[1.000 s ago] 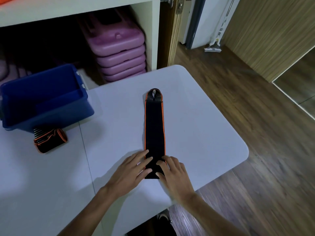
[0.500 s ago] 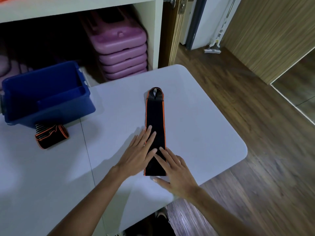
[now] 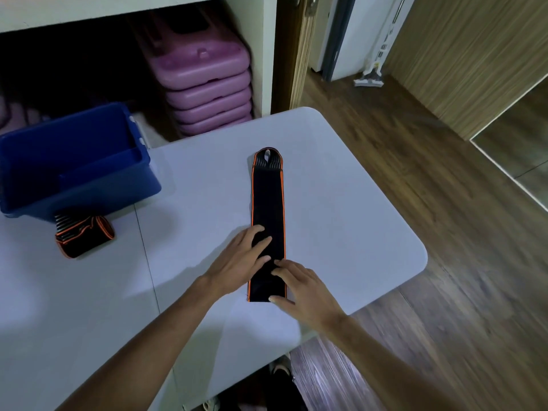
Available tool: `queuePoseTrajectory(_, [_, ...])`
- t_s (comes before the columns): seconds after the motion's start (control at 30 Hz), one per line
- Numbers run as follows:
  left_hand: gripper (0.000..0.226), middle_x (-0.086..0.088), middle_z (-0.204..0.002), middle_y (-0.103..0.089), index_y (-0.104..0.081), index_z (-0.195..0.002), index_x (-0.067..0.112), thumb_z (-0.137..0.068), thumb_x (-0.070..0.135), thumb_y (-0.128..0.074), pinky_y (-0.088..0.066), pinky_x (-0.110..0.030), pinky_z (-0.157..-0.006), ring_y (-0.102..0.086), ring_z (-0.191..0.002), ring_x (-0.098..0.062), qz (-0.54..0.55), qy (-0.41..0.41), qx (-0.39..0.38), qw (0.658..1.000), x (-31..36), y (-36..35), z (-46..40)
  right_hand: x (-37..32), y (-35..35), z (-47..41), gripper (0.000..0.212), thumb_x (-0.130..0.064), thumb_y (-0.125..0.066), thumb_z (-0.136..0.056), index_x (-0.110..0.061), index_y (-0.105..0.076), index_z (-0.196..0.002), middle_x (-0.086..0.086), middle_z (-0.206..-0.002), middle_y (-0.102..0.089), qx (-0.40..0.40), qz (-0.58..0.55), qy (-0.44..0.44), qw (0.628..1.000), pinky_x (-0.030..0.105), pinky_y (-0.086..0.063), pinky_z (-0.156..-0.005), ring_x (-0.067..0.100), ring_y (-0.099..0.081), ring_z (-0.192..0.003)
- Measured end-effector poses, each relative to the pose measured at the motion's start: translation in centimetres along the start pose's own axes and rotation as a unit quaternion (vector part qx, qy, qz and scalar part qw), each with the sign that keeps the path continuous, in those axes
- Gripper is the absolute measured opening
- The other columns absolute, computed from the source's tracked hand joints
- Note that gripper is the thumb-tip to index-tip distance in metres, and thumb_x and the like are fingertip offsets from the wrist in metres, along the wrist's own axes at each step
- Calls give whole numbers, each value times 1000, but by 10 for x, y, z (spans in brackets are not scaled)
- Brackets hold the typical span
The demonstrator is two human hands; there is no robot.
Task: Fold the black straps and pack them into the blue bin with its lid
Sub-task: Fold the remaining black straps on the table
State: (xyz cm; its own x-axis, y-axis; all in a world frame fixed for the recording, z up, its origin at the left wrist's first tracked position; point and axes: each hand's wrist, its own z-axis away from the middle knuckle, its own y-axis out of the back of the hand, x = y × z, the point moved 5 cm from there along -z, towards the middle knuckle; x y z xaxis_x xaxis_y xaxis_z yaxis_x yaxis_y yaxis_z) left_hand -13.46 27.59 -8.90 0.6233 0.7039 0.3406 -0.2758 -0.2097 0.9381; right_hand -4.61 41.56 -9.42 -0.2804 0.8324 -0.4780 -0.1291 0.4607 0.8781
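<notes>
A long black strap (image 3: pixel 268 200) with orange edges lies flat and straight on the white table (image 3: pixel 341 209), its looped end pointing away from me. My left hand (image 3: pixel 240 261) rests flat on the strap's near part, fingers spread. Beside it, my right hand (image 3: pixel 305 289) presses the near end with its fingertips. Neither hand grips anything. A second strap (image 3: pixel 84 235), rolled up, lies in front of the open blue bin (image 3: pixel 74 185) at the left. No lid is in view.
Behind the table stands a white shelf unit holding stacked purple cases (image 3: pixel 207 84). Wooden floor (image 3: pixel 444 262) runs to the right of the table's rounded edge. A mop head (image 3: pixel 367 80) leans by the far wall. My shoes (image 3: pixel 281 378) show under the table.
My left hand slid forward along the strap, away from me, then its fingers curled back slightly. My right hand stayed at the near end.
</notes>
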Motion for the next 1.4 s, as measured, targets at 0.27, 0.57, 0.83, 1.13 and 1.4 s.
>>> queuePoseTrajectory(0.27, [53,-2,-154,-26,-32,-146,13,-100,38,-22,-22,-31,-116,-23,-142,-16,14,-33,-25,999,1,-4,30,3,5,-5,51,-47,-53,-92,-16,-50,-133,0,-139,-51,-11,-3,20,1000,31,-42,-99,14,-44,-129])
queuePoseTrajectory(0.57, [50,1,-159,-12,-35,-143,13,-99,35,-42,-9,-33,-119,-4,-147,-13,15,-15,-75,997,0,-7,30,2,-5,12,69,-59,-56,-86,-16,-46,-139,1,-148,-44,-6,70,14,997,32,-36,-107,16,-36,-139])
queuePoseTrajectory(0.83, [16,-1,-110,-56,-60,-100,14,-85,19,-65,-48,-29,-87,-59,-98,-18,-77,-56,39,995,26,-1,34,1,-5,11,49,-50,-62,-83,-21,-58,-122,3,-137,-54,25,129,43,990,33,-52,-86,19,-54,-118])
queuePoseTrajectory(1.13, [62,-12,-140,-43,-44,-136,4,-86,37,-59,-40,-35,-104,-44,-129,-29,-53,-75,-39,995,21,-1,50,-8,3,6,31,-34,-43,-99,-17,-69,-102,3,-121,-66,79,149,71,983,32,-54,-70,20,-64,-95])
queuePoseTrajectory(1.4, [34,2,-121,-51,-59,-125,12,-98,29,-46,-40,-25,-96,-48,-111,-13,151,20,-11,988,12,10,38,1,16,-21,50,-42,-25,-98,-15,-67,-96,-3,-101,-62,-25,44,8,999,33,-50,-72,17,-53,-84])
